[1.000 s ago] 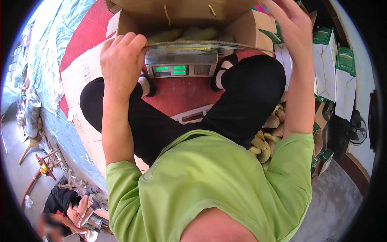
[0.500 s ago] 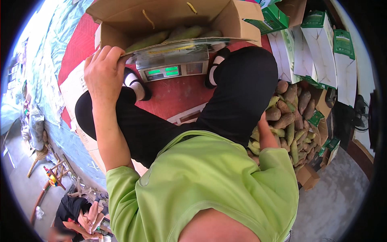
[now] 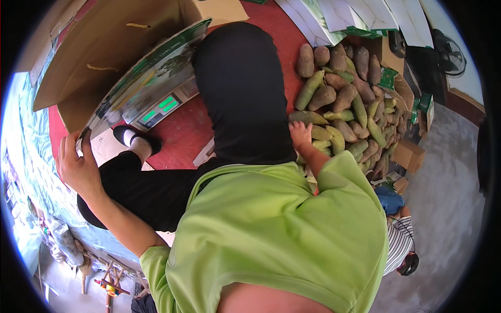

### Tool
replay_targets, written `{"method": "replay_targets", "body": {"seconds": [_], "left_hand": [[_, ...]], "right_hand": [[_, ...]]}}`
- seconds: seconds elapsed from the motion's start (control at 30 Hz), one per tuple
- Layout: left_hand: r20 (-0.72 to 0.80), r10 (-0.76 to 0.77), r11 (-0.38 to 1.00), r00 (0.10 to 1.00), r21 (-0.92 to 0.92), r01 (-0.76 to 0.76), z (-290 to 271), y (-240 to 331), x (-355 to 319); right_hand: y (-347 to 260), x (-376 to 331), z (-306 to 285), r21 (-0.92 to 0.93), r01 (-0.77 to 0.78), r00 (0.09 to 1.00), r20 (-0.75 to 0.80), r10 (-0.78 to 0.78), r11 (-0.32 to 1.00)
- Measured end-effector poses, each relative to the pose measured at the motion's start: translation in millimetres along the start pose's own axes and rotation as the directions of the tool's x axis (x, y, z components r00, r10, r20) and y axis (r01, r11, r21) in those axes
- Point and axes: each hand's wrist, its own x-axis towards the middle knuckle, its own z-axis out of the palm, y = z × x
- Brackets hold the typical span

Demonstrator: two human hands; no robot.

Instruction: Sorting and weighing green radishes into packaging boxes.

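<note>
At the left, my left hand (image 3: 78,166) pinches the near corner of an open cardboard box (image 3: 112,55) between thumb and fingers. The box has a printed outer side and yellow rope handles; its contents are hidden from here. Beneath it, a weighing scale (image 3: 166,107) shows lit green displays. Beside my right knee, my right hand (image 3: 301,135) lies with fingers spread on the near edge of a heap of thick, cucumber-like fruits (image 3: 345,96). Some are brown and rough, others green or yellowish. No fruit is lifted in that hand.
Folded white and green cartons (image 3: 360,15) lean beyond the heap, near a black fan (image 3: 450,56). A small brown carton (image 3: 408,155) sits at the heap's right edge. Another person in a striped shirt (image 3: 399,242) is at lower right. A red mat (image 3: 271,36) covers the floor ahead.
My view has turned right, so the box now appears further left and the heap is more exposed. The right hand, partly hidden before, now shows on the fruits. My left hand still holds the box edge.
</note>
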Motion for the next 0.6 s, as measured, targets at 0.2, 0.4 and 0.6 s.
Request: {"method": "replay_targets", "body": {"seconds": [0.2,0.4,0.6], "left_hand": [[-0.018,-0.045,0.999,0.999,0.021,0.046,-7,7,5],[0.003,-0.009,0.998,1.0,-0.059,0.009,-11,13,7],[0.011,-0.011,0.996,1.0,-0.092,0.012,-20,14,3]], "right_hand": [[42,7,-5,0.064,-0.193,0.974,0.134,0.184,0.979],[47,8,-25,0.069,-0.202,0.953,0.243,0.18,0.977],[55,23,-86,0.209,-0.258,0.958,0.179,0.222,0.943]]}}
